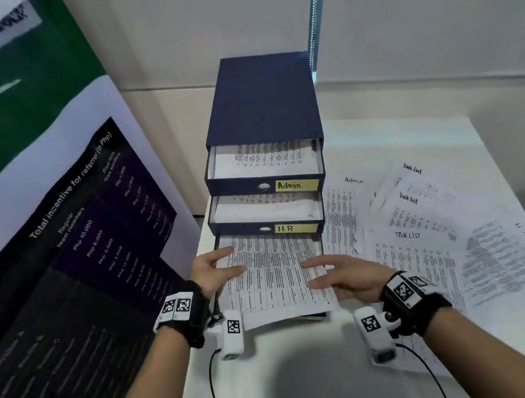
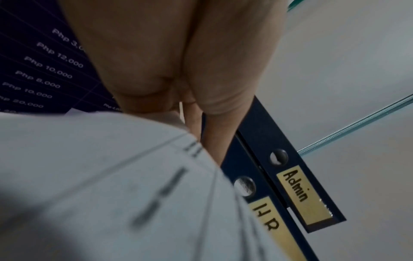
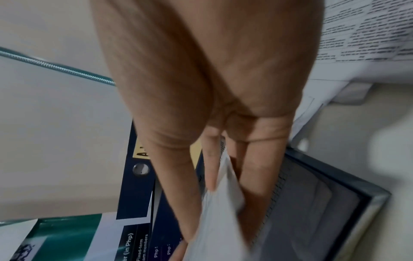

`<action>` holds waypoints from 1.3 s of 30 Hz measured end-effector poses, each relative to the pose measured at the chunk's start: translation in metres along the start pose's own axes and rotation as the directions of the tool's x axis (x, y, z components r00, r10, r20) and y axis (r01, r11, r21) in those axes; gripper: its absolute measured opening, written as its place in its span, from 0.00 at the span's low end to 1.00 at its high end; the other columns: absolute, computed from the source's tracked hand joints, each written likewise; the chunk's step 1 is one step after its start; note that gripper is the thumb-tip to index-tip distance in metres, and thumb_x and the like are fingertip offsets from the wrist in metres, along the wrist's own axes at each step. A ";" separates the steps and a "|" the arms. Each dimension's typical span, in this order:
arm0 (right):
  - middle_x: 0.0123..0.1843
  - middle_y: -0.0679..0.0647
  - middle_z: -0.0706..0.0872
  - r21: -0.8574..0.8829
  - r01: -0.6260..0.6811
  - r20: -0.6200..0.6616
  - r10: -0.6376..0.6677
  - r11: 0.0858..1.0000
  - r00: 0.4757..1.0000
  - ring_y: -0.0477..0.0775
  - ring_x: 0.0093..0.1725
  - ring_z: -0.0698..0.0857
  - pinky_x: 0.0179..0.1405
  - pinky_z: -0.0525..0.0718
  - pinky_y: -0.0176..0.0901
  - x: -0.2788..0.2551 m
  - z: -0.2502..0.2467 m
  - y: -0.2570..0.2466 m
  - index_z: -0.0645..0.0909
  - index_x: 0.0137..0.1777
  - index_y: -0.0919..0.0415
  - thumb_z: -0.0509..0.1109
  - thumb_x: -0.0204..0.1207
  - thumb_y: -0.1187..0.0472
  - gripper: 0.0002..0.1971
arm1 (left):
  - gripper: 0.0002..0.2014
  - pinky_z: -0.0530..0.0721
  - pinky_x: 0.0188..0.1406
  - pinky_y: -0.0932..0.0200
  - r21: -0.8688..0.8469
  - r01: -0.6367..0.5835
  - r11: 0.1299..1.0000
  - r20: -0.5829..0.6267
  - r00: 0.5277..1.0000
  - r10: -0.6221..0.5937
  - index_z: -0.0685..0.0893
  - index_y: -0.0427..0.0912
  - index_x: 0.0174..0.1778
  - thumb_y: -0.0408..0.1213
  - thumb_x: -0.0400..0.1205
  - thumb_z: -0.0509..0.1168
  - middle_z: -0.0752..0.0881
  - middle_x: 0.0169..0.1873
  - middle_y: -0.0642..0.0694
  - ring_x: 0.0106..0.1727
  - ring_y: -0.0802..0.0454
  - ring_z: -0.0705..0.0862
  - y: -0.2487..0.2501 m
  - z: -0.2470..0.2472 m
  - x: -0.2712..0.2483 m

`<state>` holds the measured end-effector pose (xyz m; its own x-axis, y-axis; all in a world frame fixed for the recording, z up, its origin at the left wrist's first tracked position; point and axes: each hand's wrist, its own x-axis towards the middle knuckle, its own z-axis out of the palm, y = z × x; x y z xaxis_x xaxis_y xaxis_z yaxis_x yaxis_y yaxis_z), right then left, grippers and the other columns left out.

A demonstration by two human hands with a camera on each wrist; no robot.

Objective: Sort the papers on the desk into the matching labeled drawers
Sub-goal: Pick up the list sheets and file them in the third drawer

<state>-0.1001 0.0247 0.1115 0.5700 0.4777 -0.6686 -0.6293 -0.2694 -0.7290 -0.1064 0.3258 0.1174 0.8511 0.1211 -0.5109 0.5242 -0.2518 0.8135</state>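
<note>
A navy drawer unit (image 1: pixel 258 102) stands on the white desk (image 1: pixel 299 366). Its top drawer is labelled Admin (image 1: pixel 297 185) and its middle drawer H.R (image 1: pixel 294 228); both are partly out with paper inside. The bottom drawer (image 1: pixel 314 317) is pulled far out, its label hidden. A printed sheet (image 1: pixel 273 273) lies over it. My left hand (image 1: pixel 238 259) rests on the sheet's left edge with straight fingers (image 2: pixel 208 137). My right hand (image 1: pixel 306 273) pinches the right edge; the sheet (image 3: pixel 219 220) passes between its fingers (image 3: pixel 210 167).
Several loose printed papers (image 1: pixel 417 242) are fanned over the desk to the right, some headed Task List, one Admin. A large standing poster (image 1: pixel 54 251) fills the left side, close to the drawers. A wall and window frame stand behind.
</note>
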 end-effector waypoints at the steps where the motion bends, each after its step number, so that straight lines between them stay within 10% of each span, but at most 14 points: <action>1: 0.70 0.77 0.78 -0.064 -0.004 -0.007 0.003 0.998 1.000 0.60 0.31 0.77 0.28 0.73 0.43 0.006 -0.003 0.004 0.86 0.64 0.46 0.88 0.61 0.55 0.29 | 0.29 0.76 0.73 0.55 -0.020 -0.023 1.000 -0.009 1.000 0.023 0.86 0.46 0.65 0.35 0.66 0.84 0.81 0.70 0.41 0.64 0.50 0.84 -0.001 0.003 0.004; 3: 0.75 0.78 0.70 -0.094 -0.004 -0.116 -0.007 0.996 0.993 0.60 0.30 0.77 0.33 0.77 0.46 0.017 -0.006 0.004 0.90 0.59 0.48 0.90 0.56 0.53 0.28 | 0.23 0.74 0.74 0.57 0.019 -0.063 0.998 -0.073 0.995 0.064 0.88 0.49 0.61 0.37 0.69 0.82 0.84 0.66 0.46 0.69 0.51 0.80 -0.003 0.012 0.015; 5: 0.67 0.67 0.84 -0.040 0.026 -0.236 -0.034 0.999 0.971 0.47 0.22 0.69 0.26 0.74 0.39 0.025 -0.006 -0.004 0.92 0.53 0.53 0.86 0.63 0.61 0.17 | 0.18 0.77 0.71 0.56 0.211 -0.105 0.972 -0.153 0.979 0.138 0.88 0.52 0.58 0.39 0.72 0.80 0.84 0.61 0.49 0.64 0.50 0.82 -0.007 0.019 0.022; 10: 0.53 0.58 0.92 -0.114 0.056 -0.470 -0.104 0.992 0.877 0.46 0.38 0.86 0.45 0.84 0.37 0.055 0.000 -0.018 0.93 0.46 0.55 0.80 0.69 0.68 0.08 | 0.08 0.79 0.65 0.51 0.742 -0.305 0.597 -0.034 0.872 0.488 0.90 0.53 0.51 0.39 0.78 0.72 0.83 0.58 0.50 0.60 0.49 0.81 -0.011 0.032 0.026; 14: 0.59 0.58 0.90 -0.274 -0.007 -0.503 -0.137 0.962 0.854 0.52 0.51 0.87 0.57 0.85 0.44 0.080 0.004 -0.024 0.90 0.57 0.59 0.75 0.72 0.66 0.13 | 0.19 0.81 0.68 0.48 0.640 -0.414 0.647 0.302 0.910 0.284 0.86 0.53 0.65 0.57 0.83 0.61 0.85 0.65 0.53 0.62 0.54 0.83 -0.014 0.046 0.029; 17: 0.64 0.53 0.85 -0.326 -0.047 -0.405 -0.095 0.944 0.909 0.53 0.60 0.85 0.59 0.82 0.41 0.080 0.005 -0.026 0.87 0.63 0.62 0.73 0.75 0.67 0.16 | 0.29 0.74 0.74 0.44 0.753 -0.412 0.512 0.378 0.909 0.176 0.83 0.55 0.69 0.64 0.83 0.47 0.80 0.73 0.51 0.69 0.48 0.80 -0.015 0.056 0.037; 23: 0.55 0.71 0.89 0.238 0.104 -0.222 -0.050 0.966 0.974 0.64 0.56 0.90 0.55 0.89 0.41 0.042 -0.032 -0.014 0.83 0.60 0.75 0.66 0.80 0.75 0.11 | 0.31 0.65 0.80 0.41 0.872 -0.365 0.326 0.379 0.925 0.023 0.84 0.56 0.70 0.65 0.86 0.41 0.62 0.84 0.52 0.82 0.41 0.63 -0.001 0.068 0.045; 27: 0.49 0.66 0.92 0.160 0.121 -0.583 -0.004 0.980 0.812 0.66 0.50 0.90 0.51 0.91 0.51 0.013 -0.106 0.030 0.85 0.61 0.73 0.72 0.76 0.73 0.13 | 0.30 0.81 0.63 0.50 0.875 -0.322 0.362 0.330 0.943 0.042 0.90 0.52 0.59 0.66 0.85 0.49 0.85 0.67 0.45 0.61 0.45 0.84 0.015 0.080 0.046; 29: 0.51 0.62 0.92 -0.080 -0.162 -0.781 0.039 0.984 0.623 0.62 0.49 0.90 0.54 0.89 0.56 -0.001 -0.145 0.061 0.86 0.62 0.65 0.81 0.68 0.65 0.21 | 0.22 0.83 0.59 0.53 0.834 -0.355 0.422 0.344 0.933 0.105 0.90 0.51 0.58 0.60 0.85 0.57 0.89 0.57 0.48 0.54 0.50 0.85 0.035 0.091 0.040; 33: 0.71 0.69 0.73 -0.202 -0.734 -0.908 0.158 0.648 0.389 0.73 0.71 0.75 0.65 0.79 0.66 -0.020 -0.182 0.104 0.68 0.74 0.60 0.89 0.50 0.43 0.54 | 0.11 0.84 0.60 0.55 0.558 -0.504 0.659 0.505 0.837 0.213 0.90 0.52 0.57 0.48 0.84 0.66 0.90 0.53 0.54 0.53 0.57 0.85 0.080 0.129 0.026; 36: 0.73 0.72 0.69 -0.102 -0.687 -0.896 0.233 0.720 0.377 0.75 0.71 0.73 0.65 0.79 0.68 -0.029 -0.182 0.117 0.64 0.73 0.65 0.91 0.45 0.45 0.59 | 0.09 0.84 0.54 0.64 0.370 -0.540 0.756 0.604 0.758 0.246 0.90 0.54 0.56 0.46 0.83 0.68 0.90 0.48 0.58 0.50 0.61 0.86 0.101 0.174 0.029; 39: 0.65 0.69 0.80 -0.039 -0.533 -0.872 0.231 0.845 0.431 0.71 0.64 0.82 0.60 0.84 0.61 -0.037 -0.178 0.121 0.65 0.72 0.69 0.92 0.46 0.53 0.56 | 0.10 0.85 0.57 0.60 0.350 -0.433 0.831 0.568 0.803 0.179 0.89 0.50 0.60 0.42 0.83 0.69 0.90 0.50 0.51 0.48 0.58 0.88 0.095 0.225 0.054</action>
<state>-0.1039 -0.1744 0.0217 0.5610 -0.5856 -0.5851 -0.8148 -0.5152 -0.2656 -0.0176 0.0921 0.1045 0.7607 -0.4930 -0.4223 0.0566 -0.5977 0.7997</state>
